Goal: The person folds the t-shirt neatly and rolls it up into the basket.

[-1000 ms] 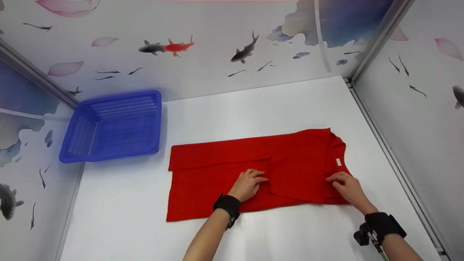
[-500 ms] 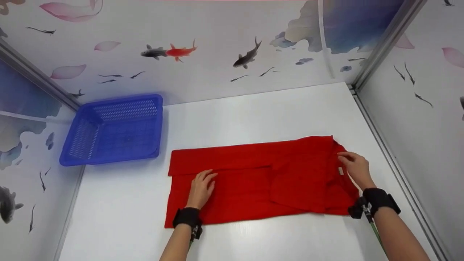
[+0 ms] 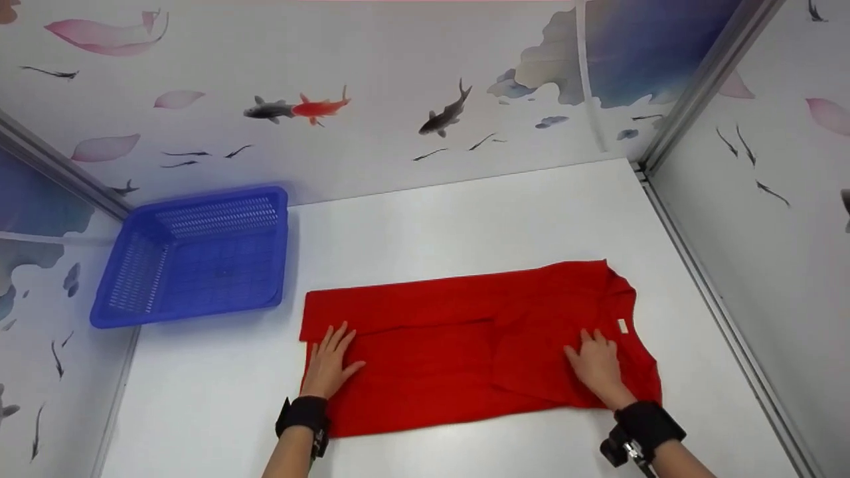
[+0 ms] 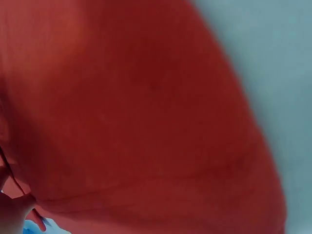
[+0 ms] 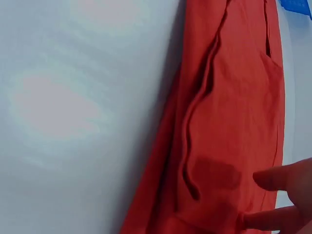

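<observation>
A red shirt (image 3: 425,372) lies flat on the white table, its sides folded inward into a long rectangle. Its neckline, with a small white label (image 3: 622,326), faces right. My left hand (image 3: 328,365) rests on the left end of the cloth, fingers spread. Toward the collar, my right hand (image 3: 596,364) lies on the folded part with its fingers extended and touching the fabric. In the right wrist view, the thumb and a finger (image 5: 273,178) show over the red cloth. Only a bit of the left hand (image 4: 14,209) enters the left wrist view's corner.
A blue plastic basket (image 3: 219,265) with slotted sides stands at the back left, against the walls. White walls (image 3: 372,79) printed with fish and petals enclose the table (image 3: 465,219) at the back and sides. Black straps (image 3: 304,417) sit on both wrists.
My left hand has moved left along the shirt to its left end and spread its fingers. The right hand went up to the collar, then came back down and left onto the folded cloth.
</observation>
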### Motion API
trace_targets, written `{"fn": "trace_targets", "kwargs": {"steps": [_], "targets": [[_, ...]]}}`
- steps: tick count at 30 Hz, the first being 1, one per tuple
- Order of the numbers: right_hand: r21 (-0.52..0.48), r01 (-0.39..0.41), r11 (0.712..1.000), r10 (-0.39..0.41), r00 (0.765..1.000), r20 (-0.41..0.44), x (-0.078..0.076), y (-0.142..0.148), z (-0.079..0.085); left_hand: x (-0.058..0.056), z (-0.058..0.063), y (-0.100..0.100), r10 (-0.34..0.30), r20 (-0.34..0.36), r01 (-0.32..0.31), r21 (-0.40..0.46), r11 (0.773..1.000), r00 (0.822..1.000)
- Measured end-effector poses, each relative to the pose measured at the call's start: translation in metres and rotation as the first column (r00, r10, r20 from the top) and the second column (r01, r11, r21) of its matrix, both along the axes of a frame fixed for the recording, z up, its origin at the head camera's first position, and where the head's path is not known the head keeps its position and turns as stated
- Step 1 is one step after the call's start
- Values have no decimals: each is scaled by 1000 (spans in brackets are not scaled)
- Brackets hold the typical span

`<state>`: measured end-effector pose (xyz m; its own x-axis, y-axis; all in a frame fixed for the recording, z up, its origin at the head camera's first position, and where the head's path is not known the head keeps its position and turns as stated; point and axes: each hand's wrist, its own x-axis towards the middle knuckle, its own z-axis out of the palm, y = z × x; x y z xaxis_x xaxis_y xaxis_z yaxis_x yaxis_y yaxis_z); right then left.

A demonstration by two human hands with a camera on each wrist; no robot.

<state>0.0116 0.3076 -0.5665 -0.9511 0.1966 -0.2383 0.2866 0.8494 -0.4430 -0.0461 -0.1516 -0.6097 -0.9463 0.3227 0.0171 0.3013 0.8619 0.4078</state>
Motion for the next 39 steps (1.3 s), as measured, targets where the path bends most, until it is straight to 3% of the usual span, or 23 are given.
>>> {"fn": "trace_targets", "kwargs": {"steps": [3,7,16,21,24,27,30,33,36,39], "targets": [[-28,-5,1000,8,994,107,-2,-12,-7,2,1,-5,-4,42,3,16,1000,999],[-44,-25,999,31,988,152,-17,-14,-15,9,-1,-6,10,45,-11,19,1000,999],[-137,-181,974,195,976,101,-74,13,-24,44,-1,16,132,-9,-132,-75,988,991],[-82,-186,979,190,981,46,-80,13,-21,54,6,25,115,-43,-119,-132,984,992],[-40,-143,989,142,990,-8,-69,-8,-17,46,14,23,80,-50,-86,-135,987,996],[-26,-90,996,89,995,-36,-51,-31,-13,26,19,29,4,-50,-9,-110,994,999],[-25,-63,998,63,998,-18,-35,-56,-12,4,22,37,-65,-19,63,-103,993,998],[-41,-47,998,49,998,35,-28,-73,-16,-11,20,46,-101,54,106,-98,990,993],[-69,-49,996,56,994,96,-29,-77,-21,-14,15,50,-106,114,114,-70,991,988],[-90,-87,992,98,987,127,-37,-70,-23,-10,9,51,-108,123,113,-29,993,986]]}}
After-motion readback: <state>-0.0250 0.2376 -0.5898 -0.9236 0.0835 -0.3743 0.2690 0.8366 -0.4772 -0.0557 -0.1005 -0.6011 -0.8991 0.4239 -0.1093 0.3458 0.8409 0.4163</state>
